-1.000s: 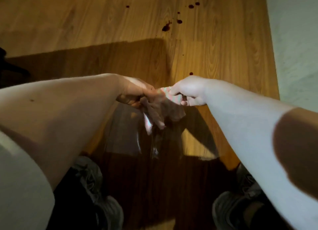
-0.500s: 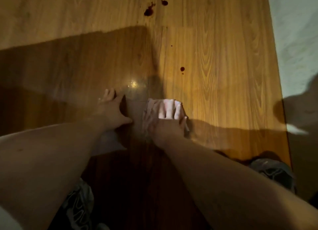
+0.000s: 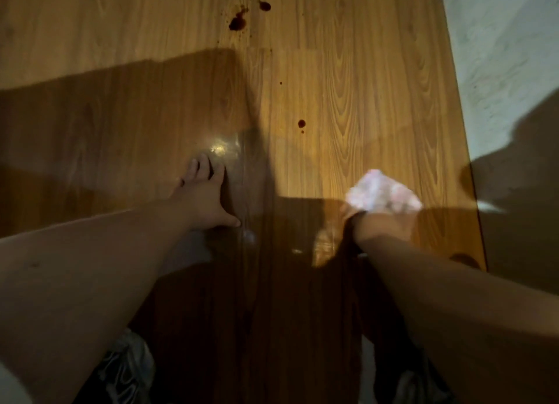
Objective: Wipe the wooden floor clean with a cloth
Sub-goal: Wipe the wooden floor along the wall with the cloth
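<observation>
Floor of wood (image 3: 348, 101) fills the frame; wiping looks to be the step in hand. Left hand (image 3: 205, 198) lies flat at centre-left, fingers spread, bracing. Right hand (image 3: 384, 225), right of centre, bears on the pale cloth (image 3: 382, 192); blur hides whether its fingers curl. Next, I judge, the cloth must reach the red splatter (image 3: 237, 22) at the top edge, by way of the small spot (image 3: 301, 123) above centre

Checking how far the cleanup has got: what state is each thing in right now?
floor, spotted, not yet wiped beyond the cloth
drops, dark red, apparently unsmeared, well ahead of the cloth
cloth, bunched, down on the floor at the right hand
right hand, on the cloth; grip too blurred to tell
left hand, flat on the floor, fingers spread, holding nothing
</observation>
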`<act>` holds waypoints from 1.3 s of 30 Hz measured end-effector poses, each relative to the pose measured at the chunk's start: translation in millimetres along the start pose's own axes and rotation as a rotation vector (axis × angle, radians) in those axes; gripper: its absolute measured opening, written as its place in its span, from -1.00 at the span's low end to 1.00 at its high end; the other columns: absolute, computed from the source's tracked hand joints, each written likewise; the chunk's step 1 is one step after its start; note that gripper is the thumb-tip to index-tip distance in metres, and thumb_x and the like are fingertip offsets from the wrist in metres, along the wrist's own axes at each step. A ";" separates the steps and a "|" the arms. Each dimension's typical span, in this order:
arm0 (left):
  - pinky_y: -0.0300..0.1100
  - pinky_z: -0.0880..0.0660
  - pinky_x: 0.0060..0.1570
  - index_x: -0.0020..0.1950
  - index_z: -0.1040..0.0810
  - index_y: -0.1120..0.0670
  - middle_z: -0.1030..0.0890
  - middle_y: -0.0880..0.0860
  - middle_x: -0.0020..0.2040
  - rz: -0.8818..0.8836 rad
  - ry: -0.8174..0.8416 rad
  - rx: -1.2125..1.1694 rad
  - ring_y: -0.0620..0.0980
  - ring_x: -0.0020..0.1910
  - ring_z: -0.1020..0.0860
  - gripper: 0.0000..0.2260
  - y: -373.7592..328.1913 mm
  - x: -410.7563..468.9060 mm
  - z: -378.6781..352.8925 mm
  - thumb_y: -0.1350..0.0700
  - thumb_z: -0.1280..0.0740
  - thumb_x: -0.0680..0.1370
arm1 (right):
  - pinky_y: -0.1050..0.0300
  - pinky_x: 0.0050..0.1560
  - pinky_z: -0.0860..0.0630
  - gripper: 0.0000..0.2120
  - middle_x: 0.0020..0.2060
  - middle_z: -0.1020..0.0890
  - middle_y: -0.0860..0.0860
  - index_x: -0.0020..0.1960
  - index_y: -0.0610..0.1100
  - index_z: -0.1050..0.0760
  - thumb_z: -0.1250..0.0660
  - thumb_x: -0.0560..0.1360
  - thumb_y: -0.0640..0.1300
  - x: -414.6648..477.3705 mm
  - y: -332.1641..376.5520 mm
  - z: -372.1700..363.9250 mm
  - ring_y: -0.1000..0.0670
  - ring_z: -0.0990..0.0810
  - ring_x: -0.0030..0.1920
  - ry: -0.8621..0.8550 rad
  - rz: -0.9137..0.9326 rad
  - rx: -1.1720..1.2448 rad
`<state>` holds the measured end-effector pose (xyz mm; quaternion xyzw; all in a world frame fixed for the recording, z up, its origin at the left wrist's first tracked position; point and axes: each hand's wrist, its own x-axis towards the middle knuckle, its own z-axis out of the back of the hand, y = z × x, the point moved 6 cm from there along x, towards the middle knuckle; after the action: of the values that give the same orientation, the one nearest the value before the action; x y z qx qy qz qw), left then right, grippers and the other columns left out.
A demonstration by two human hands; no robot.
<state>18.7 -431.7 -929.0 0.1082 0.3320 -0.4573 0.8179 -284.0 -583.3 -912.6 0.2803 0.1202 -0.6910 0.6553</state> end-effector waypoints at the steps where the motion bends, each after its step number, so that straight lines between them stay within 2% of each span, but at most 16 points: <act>1: 0.16 0.06 0.44 0.55 0.26 -0.03 0.37 0.11 0.52 0.014 0.003 -0.002 0.13 0.51 0.30 0.22 -2.2 0.1 -1.7 -0.39 -0.46 0.19 | 0.37 0.32 -0.16 -0.32 0.50 -0.16 -0.03 0.52 0.06 -0.07 -0.25 0.48 0.10 -18.9 12.6 -16.1 -0.03 -0.15 0.48 -0.013 0.140 -0.061; 3: 0.16 0.06 0.44 0.55 0.26 -0.03 0.39 0.11 0.52 0.014 0.013 -0.006 0.13 0.51 0.30 0.22 -4.0 -1.0 -1.6 -0.36 -0.48 0.20 | -0.05 0.52 0.04 -0.35 0.56 0.08 -0.08 0.53 0.18 0.02 -0.18 0.52 0.11 -69.0 46.0 -58.8 -0.17 0.10 0.55 0.048 0.469 -0.212; 6: 0.16 0.04 0.45 0.56 0.23 -0.03 0.35 0.09 0.53 -0.043 0.036 0.022 0.11 0.52 0.26 0.18 -10.5 -6.6 1.8 -0.30 -0.51 0.23 | -0.07 0.43 0.38 -0.38 0.50 0.36 0.01 0.53 0.26 0.16 -0.11 0.59 0.09 -117.4 68.3 -87.8 -0.12 0.44 0.46 0.143 0.754 -0.232; 9: 0.07 0.02 0.49 0.57 0.22 -0.01 0.34 0.09 0.54 -0.037 0.066 0.010 0.12 0.52 0.26 0.17 -19.8 -15.9 1.6 -0.26 -0.52 0.25 | -0.16 0.51 0.25 -0.37 0.54 0.26 -0.08 0.56 0.06 0.20 -0.07 0.61 0.03 -80.6 32.6 -68.0 -0.18 0.28 0.53 0.009 0.675 -0.458; 14: 0.04 -0.02 0.48 0.56 0.24 0.04 0.32 0.16 0.54 -0.008 0.105 0.053 0.19 0.52 0.23 0.17 -28.9 -21.4 -0.3 -0.28 -0.50 0.28 | -0.04 0.46 -0.02 -0.46 0.32 -0.28 -0.34 0.56 -0.18 0.01 -0.06 0.64 -0.12 -11.3 -56.3 33.0 -0.21 -0.07 0.52 0.033 -0.105 -0.056; 17: 0.06 -0.02 0.47 0.57 0.23 0.03 0.32 0.16 0.54 0.013 0.095 0.023 0.20 0.52 0.24 0.18 -29.0 -19.4 -2.6 -0.28 -0.51 0.26 | 0.06 -0.22 -0.17 -0.85 0.26 -0.42 -0.19 0.12 0.02 -0.50 -0.22 0.59 -0.11 -35.1 -35.2 53.3 -0.04 -0.44 -0.01 -0.112 -0.011 0.055; 19: 0.11 0.00 0.48 0.57 0.19 -0.02 0.32 0.14 0.54 0.027 0.048 -0.038 0.17 0.52 0.25 0.16 -28.4 -17.1 -8.1 -0.29 -0.51 0.25 | 0.14 -0.29 -0.16 -0.89 0.13 -0.45 0.01 -0.11 0.08 -0.44 -0.22 0.53 0.08 -59.2 1.9 37.0 0.14 -0.30 -0.24 -0.239 0.218 -0.075; 22: 0.17 0.10 0.45 0.56 0.17 -0.12 0.30 0.11 0.55 -0.056 -0.104 0.030 0.11 0.52 0.26 0.14 -25.7 -12.3 -6.3 -0.34 -0.49 0.22 | -0.21 0.43 -0.15 -0.56 0.46 -0.28 -0.01 0.42 0.20 -0.28 -0.10 0.56 0.21 -78.2 45.5 -53.4 -0.17 -0.24 0.44 0.096 0.662 -0.270; 24: 0.16 0.10 0.44 0.56 0.13 -0.12 0.27 0.11 0.56 -0.131 -0.159 0.106 0.11 0.53 0.23 0.12 -24.6 -1.9 7.7 -0.40 -0.45 0.20 | -0.22 0.47 0.23 -0.39 0.57 0.11 0.00 0.55 0.17 -0.03 -0.17 0.56 0.15 -87.6 57.0 -73.0 -0.20 0.22 0.53 0.180 0.810 -0.284; 27: 0.19 0.00 0.44 0.55 0.13 -0.14 0.23 0.10 0.56 -0.098 -0.097 0.073 0.17 0.53 0.19 0.14 -22.7 19.2 28.0 -0.44 -0.44 0.17 | -0.10 0.50 0.03 -0.44 0.55 -0.12 -0.03 0.54 0.06 -0.18 -0.20 0.56 0.01 -49.0 24.8 -36.3 -0.13 -0.03 0.54 -0.028 0.815 -0.305; 31: 0.18 -0.09 0.44 0.53 0.23 -0.18 0.25 0.07 0.55 -0.027 0.040 0.039 0.23 0.52 0.18 0.18 -33.0 31.3 23.3 -0.41 -0.47 0.17 | -0.03 -0.03 -0.56 -0.74 -0.06 -0.65 -0.02 -0.13 -0.12 -0.61 -0.30 0.33 0.04 34.3 -64.9 67.6 -0.11 -0.61 -0.04 -0.259 0.043 0.013; 34: 0.17 -0.07 0.44 0.54 0.26 -0.15 0.31 0.11 0.54 0.021 0.009 0.095 0.27 0.51 0.21 0.19 -38.9 31.7 17.8 -0.33 -0.51 0.21 | 0.17 -0.43 -0.32 -0.63 -0.56 -0.45 0.04 -0.44 0.00 -0.20 -0.26 0.42 -0.26 41.9 -72.5 84.1 0.14 -0.45 -0.48 -0.302 0.056 0.840; 35: 0.16 -0.08 0.44 0.54 0.25 -0.14 0.30 0.11 0.54 0.027 -0.009 0.097 0.27 0.51 0.20 0.19 -39.8 30.7 18.7 -0.31 -0.53 0.21 | 0.29 -0.01 -0.14 -0.66 -0.55 -0.46 0.06 -0.39 0.00 -0.22 -0.25 0.47 -0.22 33.9 -64.2 79.2 0.18 -0.42 -0.47 -0.360 0.076 0.616; 36: 0.16 -0.09 0.43 0.54 0.23 -0.14 0.28 0.11 0.55 0.026 -0.018 0.094 0.26 0.52 0.18 0.19 -41.2 29.9 19.8 -0.29 -0.54 0.20 | 0.22 -0.40 -0.10 -0.72 -0.47 -0.50 0.10 -0.33 -0.02 -0.29 -0.25 0.53 -0.11 21.3 -43.2 68.8 0.20 -0.37 -0.45 -0.431 0.141 0.326; 38: 0.14 -0.11 0.42 0.55 0.20 -0.15 0.25 0.10 0.55 0.019 -0.025 0.077 0.23 0.52 0.16 0.17 -40.7 27.9 22.5 -0.28 -0.54 0.20 | 0.16 -0.04 -0.09 -0.86 -0.20 -0.58 0.13 -0.10 0.07 -0.53 -0.21 0.55 0.03 -12.0 18.4 38.4 0.22 -0.27 -0.28 -0.518 0.390 -0.174; 39: 0.12 -0.12 0.42 0.55 0.18 -0.16 0.23 0.09 0.56 0.021 -0.028 0.057 0.21 0.53 0.15 0.16 -38.5 26.8 24.7 -0.27 -0.54 0.21 | 0.37 -0.38 0.02 -0.81 -0.03 -0.60 0.10 0.04 0.09 -0.57 -0.21 0.52 0.05 -27.0 52.0 17.8 0.14 -0.49 -0.08 -0.469 0.635 -0.222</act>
<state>7.7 -483.2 -922.6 0.1283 0.3063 -0.4593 0.8239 -237.9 -576.0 -872.9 0.0660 -0.0509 -0.4825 0.8719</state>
